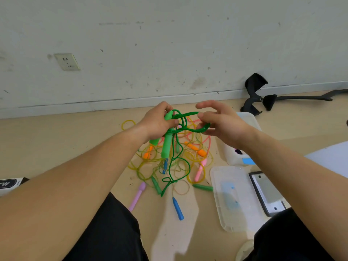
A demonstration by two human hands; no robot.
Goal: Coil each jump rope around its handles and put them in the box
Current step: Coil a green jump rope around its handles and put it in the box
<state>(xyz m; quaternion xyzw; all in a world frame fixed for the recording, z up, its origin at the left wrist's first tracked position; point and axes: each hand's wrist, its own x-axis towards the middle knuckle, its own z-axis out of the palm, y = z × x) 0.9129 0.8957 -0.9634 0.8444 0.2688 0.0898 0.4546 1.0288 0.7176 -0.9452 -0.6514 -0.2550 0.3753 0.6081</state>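
Note:
My left hand (159, 123) grips the two bright green handles (166, 144) of a green jump rope, held upright above the floor. Its green cord (190, 114) loops across to my right hand (220, 121), whose thumb and fingers pinch a loop of it. The rest of the cord hangs down to the floor (174, 178). Below lies a tangled pile of jump ropes (188, 157) with yellow and pink cords and orange, pink, green, blue and lilac handles. The clear plastic box (248, 121) stands to the right, mostly hidden behind my right arm.
A clear lid (233, 198) lies flat at the right beside a dark-framed grey plate (266, 193). Black chair parts (254, 93) lean by the wall at the back right. A wall socket (66, 61) is at the left. My knees in black fill the bottom edge.

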